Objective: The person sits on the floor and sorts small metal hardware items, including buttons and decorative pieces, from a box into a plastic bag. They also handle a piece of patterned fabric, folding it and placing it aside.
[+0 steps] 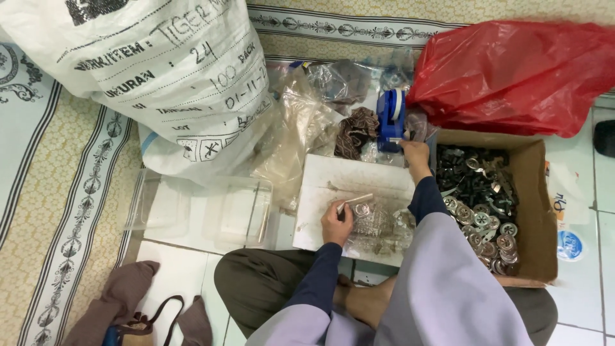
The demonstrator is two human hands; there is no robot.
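**Holding a filled clear bag while reaching for the blue tape dispenser**

Sitting cross-legged on the tiled floor, the person works over a white board (333,176) laid in front of the knees. The left hand (337,221) rests on the near edge of that board, its grip closed around the gathered neck of a small clear plastic bag (375,224) filled with round metal parts. A thin pale strip (356,199) juts from the fingers; whether it is tape or part of the bag's mouth cannot be told. The right hand (415,154) is stretched to the far side of the board and touches the blue tape dispenser (390,120); its fingers curl against the dispenser's base, but how tightly they hold cannot be seen.

By the look of it, the step in hand is closing a packed bag: one hand pinches the neck, the other goes for tape. The next move would seem to need the neck kept pinched and brought to the dispenser.

The bag lies flat, its long axis running roughly across the board, neck toward the left hand and body toward the cardboard box (535,211) of metal discs beside the board. The strip points up and away from the left hand, toward the dispenser.
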